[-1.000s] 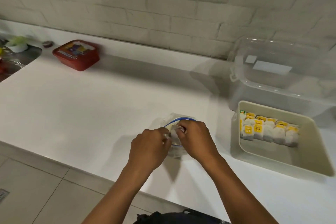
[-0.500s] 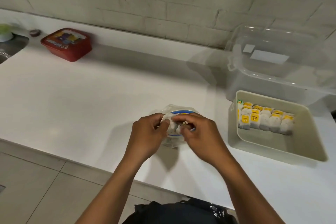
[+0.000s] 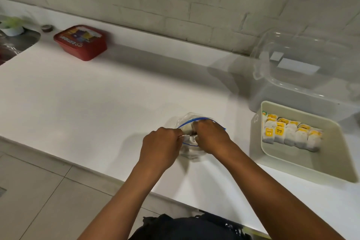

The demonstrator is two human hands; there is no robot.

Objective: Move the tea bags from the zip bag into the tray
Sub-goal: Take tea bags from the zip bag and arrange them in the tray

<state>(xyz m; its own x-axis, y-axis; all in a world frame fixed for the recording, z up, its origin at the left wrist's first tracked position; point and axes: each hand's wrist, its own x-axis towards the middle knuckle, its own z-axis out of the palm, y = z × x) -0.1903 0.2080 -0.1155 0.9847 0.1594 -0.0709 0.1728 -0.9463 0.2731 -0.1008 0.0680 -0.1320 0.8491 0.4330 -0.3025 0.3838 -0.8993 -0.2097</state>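
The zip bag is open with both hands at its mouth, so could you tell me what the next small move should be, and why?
Probably lift the right hand out with a tea bag while the left hand holds the zip bag open. The right fingers are already inside the bag's mouth, and the tray to the right has free room in front of its row of tea bags.

yellow tea bag tags (image 3: 279, 131) with blurred print, red box (image 3: 80, 42) lid lettering unreadable

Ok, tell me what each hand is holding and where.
Left hand pinches the zip bag at its near rim; right hand reaches into the mouth, grip hidden.
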